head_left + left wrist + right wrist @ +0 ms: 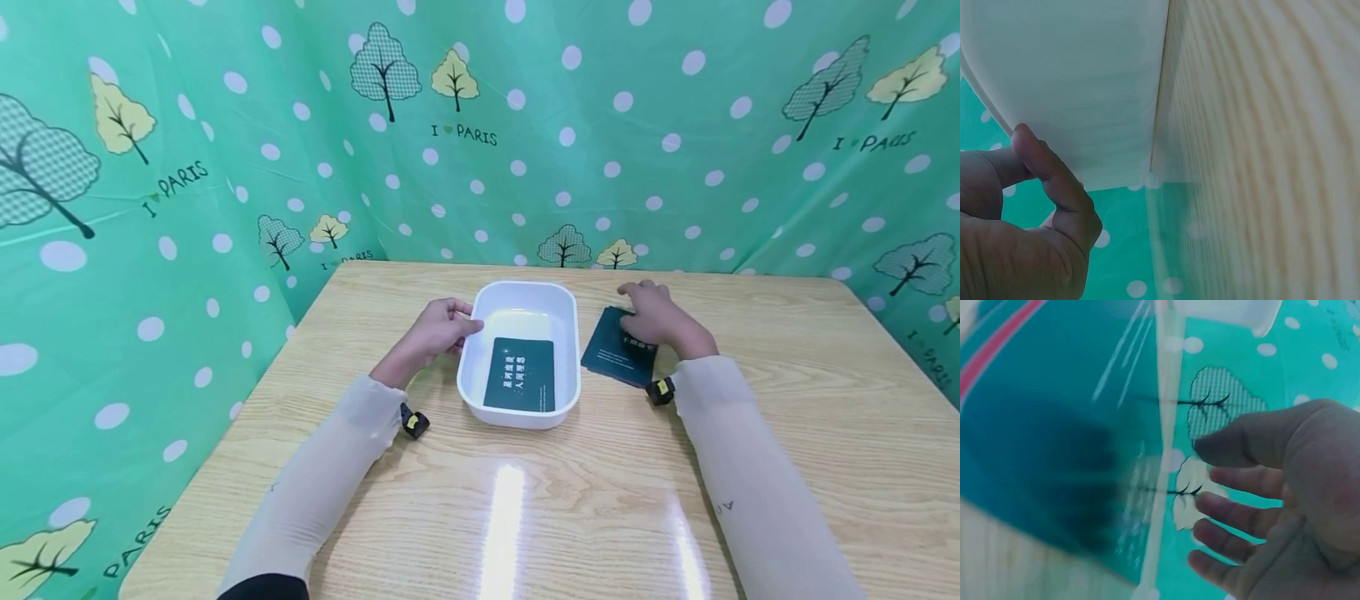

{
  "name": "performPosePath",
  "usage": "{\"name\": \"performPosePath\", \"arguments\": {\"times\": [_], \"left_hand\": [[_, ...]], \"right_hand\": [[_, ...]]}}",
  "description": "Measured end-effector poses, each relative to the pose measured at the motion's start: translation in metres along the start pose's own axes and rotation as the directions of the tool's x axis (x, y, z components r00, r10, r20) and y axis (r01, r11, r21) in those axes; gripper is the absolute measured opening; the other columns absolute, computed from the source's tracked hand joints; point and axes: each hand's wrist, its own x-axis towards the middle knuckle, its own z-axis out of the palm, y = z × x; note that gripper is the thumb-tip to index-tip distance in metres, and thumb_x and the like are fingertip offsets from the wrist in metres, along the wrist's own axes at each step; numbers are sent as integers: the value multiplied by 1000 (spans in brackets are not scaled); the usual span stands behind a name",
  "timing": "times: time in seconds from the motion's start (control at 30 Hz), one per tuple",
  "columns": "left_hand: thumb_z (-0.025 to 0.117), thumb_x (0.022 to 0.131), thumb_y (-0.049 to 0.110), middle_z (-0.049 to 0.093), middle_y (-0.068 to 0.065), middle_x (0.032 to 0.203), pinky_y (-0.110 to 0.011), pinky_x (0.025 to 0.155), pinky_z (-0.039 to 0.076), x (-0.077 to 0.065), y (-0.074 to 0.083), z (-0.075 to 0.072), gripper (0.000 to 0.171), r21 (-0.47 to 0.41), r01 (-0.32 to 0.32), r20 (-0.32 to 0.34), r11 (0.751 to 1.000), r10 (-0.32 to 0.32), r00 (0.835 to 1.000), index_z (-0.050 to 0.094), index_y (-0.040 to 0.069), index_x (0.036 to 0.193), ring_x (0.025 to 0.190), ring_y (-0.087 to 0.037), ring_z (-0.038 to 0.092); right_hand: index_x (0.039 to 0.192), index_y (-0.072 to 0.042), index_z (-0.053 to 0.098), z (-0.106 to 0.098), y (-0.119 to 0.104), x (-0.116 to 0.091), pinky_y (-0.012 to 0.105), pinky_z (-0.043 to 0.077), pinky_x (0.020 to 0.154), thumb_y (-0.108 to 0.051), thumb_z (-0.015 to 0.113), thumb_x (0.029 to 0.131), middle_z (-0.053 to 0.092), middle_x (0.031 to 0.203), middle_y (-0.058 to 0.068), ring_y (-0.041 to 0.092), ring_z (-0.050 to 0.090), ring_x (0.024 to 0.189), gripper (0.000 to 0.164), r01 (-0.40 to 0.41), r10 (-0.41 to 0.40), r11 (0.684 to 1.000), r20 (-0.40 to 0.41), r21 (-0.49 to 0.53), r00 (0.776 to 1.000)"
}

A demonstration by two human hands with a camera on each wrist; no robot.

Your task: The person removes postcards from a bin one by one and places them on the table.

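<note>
One green card (520,375) lies in the near part of a white tub (519,421) on the desk (420,517). The left grip (441,327) is pinched on the tub's left rim; the right grip (657,315) stands apart over the far right corner of a green stack (611,346) right of the tub.
</note>
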Motion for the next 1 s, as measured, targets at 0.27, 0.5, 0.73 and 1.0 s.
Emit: {"name": "performPosePath", "arguments": {"times": [0.27, 0.5, 0.73, 1.0], "left_hand": [[69, 91, 15, 62, -14, 95, -27, 52, 51, 0, 1, 0, 31, -1, -1, 1, 1000, 1, 1000, 54, 6, 118, 65, -18, 57], [69, 91, 15, 62, -17, 97, -26, 51, 51, 0, 0, 1, 32, -2, -3, 2, 1000, 3, 1000, 54, 6, 118, 66, -20, 57], [69, 92, 15, 63, -16, 96, -26, 50, 51, 2, -1, 0, 31, -15, -7, 7, 1000, 7, 1000, 54, 6, 117, 66, -20, 58], [68, 92, 15, 64, -14, 95, -26, 51, 52, 1, -1, 0, 30, -9, -1, 8, 1000, 1, 1000, 54, 6, 117, 66, -20, 59]], "right_hand": [[143, 6, 35, 2, -30, 3, 59, 35, 102, -14, 50, 100, 33, 145, 28, 44, 29, 133, 50, 103, -100, 995, -113, 18, 989], [144, 4, 37, 9, -73, -3, 55, 34, 105, -20, 52, 101, 38, 145, 25, 40, 33, 133, 51, 194, -192, 981, -164, -7, 968], [143, -1, 42, 18, -97, -7, 49, 40, 102, -27, 56, 100, 46, 139, 20, 33, 42, 127, 52, 225, -228, 974, -119, -42, 966], [142, -2, 44, 26, -111, -9, 47, 40, 103, -29, 58, 99, 45, 141, 18, 32, 44, 127, 53, 242, -246, 969, -67, -55, 967]]}}
